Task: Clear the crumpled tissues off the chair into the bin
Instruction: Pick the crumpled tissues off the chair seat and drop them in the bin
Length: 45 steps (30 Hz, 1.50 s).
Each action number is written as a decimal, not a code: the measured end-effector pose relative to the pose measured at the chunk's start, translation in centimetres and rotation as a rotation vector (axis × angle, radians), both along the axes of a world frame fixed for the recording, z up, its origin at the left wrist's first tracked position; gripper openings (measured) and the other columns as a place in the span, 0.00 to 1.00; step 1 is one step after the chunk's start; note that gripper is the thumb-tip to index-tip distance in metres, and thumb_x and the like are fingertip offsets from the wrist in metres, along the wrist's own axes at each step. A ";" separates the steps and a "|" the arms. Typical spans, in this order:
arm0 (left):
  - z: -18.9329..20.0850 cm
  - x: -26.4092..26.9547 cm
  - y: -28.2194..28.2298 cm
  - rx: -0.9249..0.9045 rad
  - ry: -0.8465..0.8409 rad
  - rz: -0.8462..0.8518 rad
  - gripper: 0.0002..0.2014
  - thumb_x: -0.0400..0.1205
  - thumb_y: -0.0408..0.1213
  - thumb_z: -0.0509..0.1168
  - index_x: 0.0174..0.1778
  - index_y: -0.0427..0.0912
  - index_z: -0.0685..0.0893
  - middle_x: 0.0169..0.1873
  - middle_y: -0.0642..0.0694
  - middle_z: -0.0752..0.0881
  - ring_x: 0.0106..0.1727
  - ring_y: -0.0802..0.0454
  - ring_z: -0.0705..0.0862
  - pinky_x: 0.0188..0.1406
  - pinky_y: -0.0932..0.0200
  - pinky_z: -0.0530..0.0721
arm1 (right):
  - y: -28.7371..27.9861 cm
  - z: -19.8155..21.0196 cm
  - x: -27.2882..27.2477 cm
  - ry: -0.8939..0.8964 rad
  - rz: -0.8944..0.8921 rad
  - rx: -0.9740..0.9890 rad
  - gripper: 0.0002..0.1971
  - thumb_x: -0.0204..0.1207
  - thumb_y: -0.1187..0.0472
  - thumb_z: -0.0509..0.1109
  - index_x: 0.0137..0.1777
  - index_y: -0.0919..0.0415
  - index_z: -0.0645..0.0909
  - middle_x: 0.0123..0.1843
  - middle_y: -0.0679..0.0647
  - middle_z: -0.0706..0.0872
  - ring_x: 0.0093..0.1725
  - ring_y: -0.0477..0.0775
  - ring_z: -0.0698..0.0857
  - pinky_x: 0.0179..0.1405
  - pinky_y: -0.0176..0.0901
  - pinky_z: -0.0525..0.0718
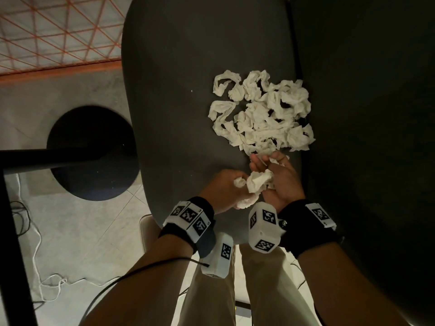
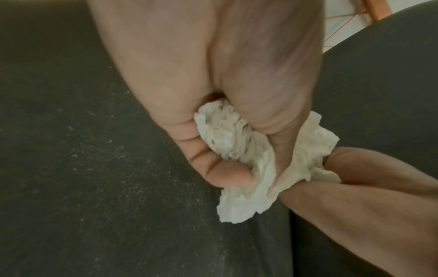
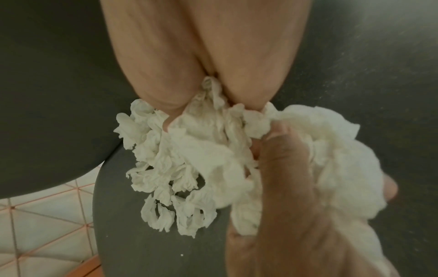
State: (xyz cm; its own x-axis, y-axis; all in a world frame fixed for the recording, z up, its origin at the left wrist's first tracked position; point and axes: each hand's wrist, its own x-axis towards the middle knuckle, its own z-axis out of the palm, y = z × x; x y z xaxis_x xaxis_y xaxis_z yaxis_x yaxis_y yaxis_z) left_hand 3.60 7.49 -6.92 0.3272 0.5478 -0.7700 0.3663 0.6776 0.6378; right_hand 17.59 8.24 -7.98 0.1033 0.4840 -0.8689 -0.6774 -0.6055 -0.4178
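A heap of white crumpled tissues (image 1: pixel 261 111) lies on the dark grey chair seat (image 1: pixel 183 85), toward its right side. Both hands meet at the heap's near edge. My left hand (image 1: pixel 235 184) curls round a wad of tissues (image 1: pixel 257 182), seen close up as my left hand (image 2: pixel 255 165) wrapped round the wad (image 2: pixel 232 138). My right hand (image 1: pixel 266 165) grips tissues at the heap's near end. In the right wrist view my right hand (image 3: pixel 189 112) clutches tissues (image 3: pixel 213 135) beside the left hand's wad (image 3: pixel 343 159). No bin is plainly visible.
The dark chair back (image 1: pixel 364 114) rises on the right. A black round base with a pole (image 1: pixel 91 151) stands on the floor to the left. White and black cables (image 1: pixel 47 283) trail over the floor tiles. An orange-lined mat (image 1: pixel 58 31) lies at the far left.
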 end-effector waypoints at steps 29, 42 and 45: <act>0.9 -6.2 -0.8 0.037 0.204 0.334 0.16 0.73 0.44 0.79 0.36 0.41 0.79 0.29 0.46 0.83 0.27 0.58 0.81 0.23 0.64 0.83 | 0.9 1.7 -0.4 -0.226 0.209 -0.098 0.12 0.76 0.77 0.65 0.37 0.60 0.74 0.38 0.61 0.84 0.35 0.56 0.86 0.32 0.48 0.90; -0.2 -5.3 2.0 0.032 0.187 0.262 0.07 0.83 0.39 0.67 0.45 0.39 0.85 0.33 0.37 0.83 0.28 0.51 0.77 0.24 0.61 0.78 | 1.2 2.0 0.9 -0.599 0.518 -0.165 0.21 0.76 0.37 0.67 0.37 0.56 0.83 0.24 0.49 0.77 0.19 0.46 0.70 0.16 0.33 0.67; 0.9 -4.6 2.3 0.034 0.245 0.258 0.22 0.81 0.62 0.63 0.35 0.45 0.85 0.20 0.53 0.79 0.26 0.53 0.78 0.35 0.54 0.78 | 1.1 3.1 0.6 -0.611 0.536 -0.284 0.35 0.67 0.20 0.56 0.24 0.55 0.73 0.24 0.51 0.71 0.23 0.50 0.69 0.27 0.40 0.69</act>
